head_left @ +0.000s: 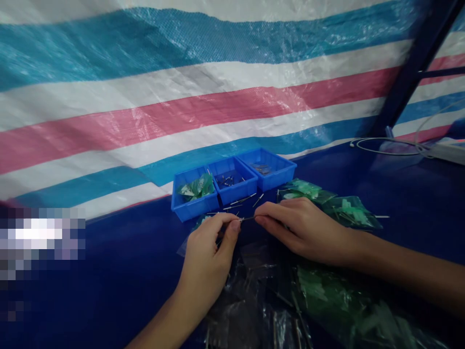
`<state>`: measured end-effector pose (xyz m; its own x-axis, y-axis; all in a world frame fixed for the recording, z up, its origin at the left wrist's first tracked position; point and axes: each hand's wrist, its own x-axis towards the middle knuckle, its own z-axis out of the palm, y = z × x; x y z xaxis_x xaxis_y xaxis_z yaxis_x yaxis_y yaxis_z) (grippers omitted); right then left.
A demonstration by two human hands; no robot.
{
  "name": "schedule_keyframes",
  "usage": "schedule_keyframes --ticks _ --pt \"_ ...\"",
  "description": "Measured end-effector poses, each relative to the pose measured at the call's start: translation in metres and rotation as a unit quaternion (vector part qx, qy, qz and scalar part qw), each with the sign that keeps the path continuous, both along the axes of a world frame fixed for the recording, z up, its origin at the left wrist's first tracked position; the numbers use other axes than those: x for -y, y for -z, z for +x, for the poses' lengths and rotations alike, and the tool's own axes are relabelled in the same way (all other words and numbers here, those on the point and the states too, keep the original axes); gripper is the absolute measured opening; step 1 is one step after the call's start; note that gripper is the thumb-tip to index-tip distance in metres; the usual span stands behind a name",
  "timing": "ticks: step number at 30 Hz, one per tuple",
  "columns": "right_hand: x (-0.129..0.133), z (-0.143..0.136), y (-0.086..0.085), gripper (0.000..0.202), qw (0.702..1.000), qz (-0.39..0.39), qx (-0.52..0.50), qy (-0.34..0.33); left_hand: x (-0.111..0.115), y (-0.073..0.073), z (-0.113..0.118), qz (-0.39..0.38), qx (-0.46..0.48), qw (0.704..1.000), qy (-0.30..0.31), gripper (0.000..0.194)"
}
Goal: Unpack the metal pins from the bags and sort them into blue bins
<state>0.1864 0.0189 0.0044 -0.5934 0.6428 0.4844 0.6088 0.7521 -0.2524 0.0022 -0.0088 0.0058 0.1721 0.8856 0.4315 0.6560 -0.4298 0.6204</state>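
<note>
Between my two hands stretches a thin metal rod, with a small shiny metal piece at its left end. My left hand is closed, thumb and forefinger pinching that small piece. The fingertips of my right hand are closed on the rod's other end. Both hands are just above the dark blue table, in front of the bins. More thin rods lie loose beyond my fingers. The exact kind of the held parts is too small to make out.
Three blue bins stand in a row: the left bin holds green bags, the middle bin small metal parts, the right bin thin pieces. Green bags lie at right, clear bags in front. A white cable lies back right.
</note>
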Motion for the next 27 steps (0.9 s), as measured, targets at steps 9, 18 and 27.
schedule_keyframes --ticks 9,18,27 --pt "0.001 0.0 -0.001 0.026 0.999 -0.006 -0.02 0.024 -0.001 0.001 0.001 -0.012 0.014 1.0 0.0 0.013" --pt "-0.012 0.007 -0.001 0.026 0.988 -0.099 -0.109 0.043 -0.001 -0.001 0.002 -0.014 -0.006 0.997 -0.07 0.014" --pt "-0.055 -0.017 -0.018 0.027 0.969 0.023 -0.027 0.245 -0.007 0.003 0.004 -0.059 -0.092 0.992 -0.059 0.025"
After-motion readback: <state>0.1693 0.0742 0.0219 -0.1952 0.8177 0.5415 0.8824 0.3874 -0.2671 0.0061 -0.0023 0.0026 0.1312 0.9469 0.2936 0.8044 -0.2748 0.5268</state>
